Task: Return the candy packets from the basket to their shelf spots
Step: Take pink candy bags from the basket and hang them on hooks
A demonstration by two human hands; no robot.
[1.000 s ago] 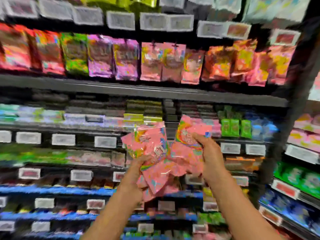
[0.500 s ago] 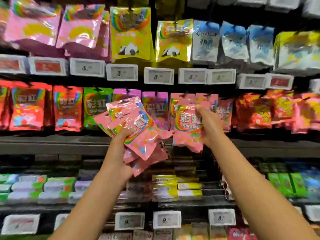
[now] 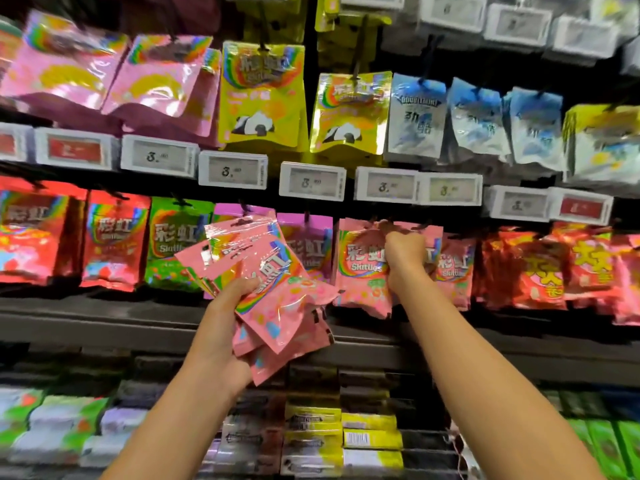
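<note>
My left hand (image 3: pixel 228 317) grips a fanned bunch of several pink candy packets (image 3: pixel 273 289) in front of the middle hanging row. My right hand (image 3: pixel 403 254) is raised to the pink packets' spot and pinches the top of one pink packet (image 3: pixel 360 268), holding it up at the peg beneath the price tags. More pink packets (image 3: pixel 453 268) hang just right of that hand. Whether the packet's hole is on the peg is hidden by my fingers. The basket is out of view.
Red (image 3: pixel 114 240), green (image 3: pixel 173 244) and purple packets (image 3: pixel 308 244) hang left of the pink spot, orange-red ones (image 3: pixel 540 271) to its right. Above are price tags (image 3: pixel 311 181), yellow panda packets (image 3: pixel 263 98) and blue packets (image 3: pixel 415 119). A dark shelf ledge (image 3: pixel 104 323) runs below, boxed sweets (image 3: pixel 311 417) under it.
The view has tilted up from the lower shelves to the hanging rows. My right hand has carried one pink packet up and right to its peg; the left hand has kept the bunch.
</note>
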